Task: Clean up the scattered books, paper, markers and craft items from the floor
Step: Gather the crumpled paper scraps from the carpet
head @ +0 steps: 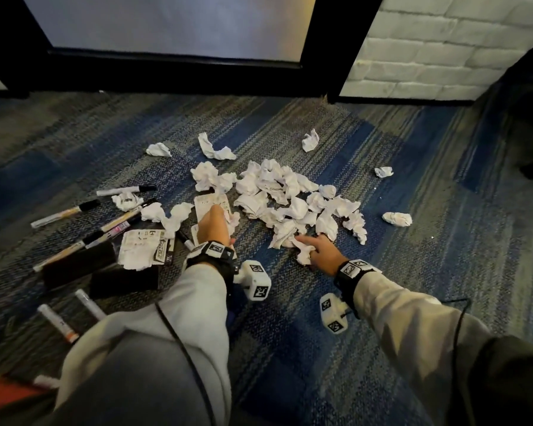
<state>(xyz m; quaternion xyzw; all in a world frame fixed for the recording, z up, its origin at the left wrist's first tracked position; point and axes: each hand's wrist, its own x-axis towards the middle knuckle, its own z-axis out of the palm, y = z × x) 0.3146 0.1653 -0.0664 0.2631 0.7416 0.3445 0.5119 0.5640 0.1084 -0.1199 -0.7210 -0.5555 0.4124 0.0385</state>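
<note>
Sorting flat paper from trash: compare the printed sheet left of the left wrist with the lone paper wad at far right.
The printed sheet lies spread out, only creased; the paper wad is balled tight. The sheet carries black print; the wad looks plain white. The sheet lies beside the markers; the wad sits alone on the carpet. Both are white paper.

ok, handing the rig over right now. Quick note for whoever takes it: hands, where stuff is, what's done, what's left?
Left hand: over a printed sheet; fingers hidden, grip unclear.
Right hand: grips a paper wad.
Crumpled paper pile sits on the carpet just beyond both hands, with strays around it.
Markers, dark blocks and flat sheets lie to the left.
Done: nothing visibly put away.
Left: nearly everything on the floor.
</note>
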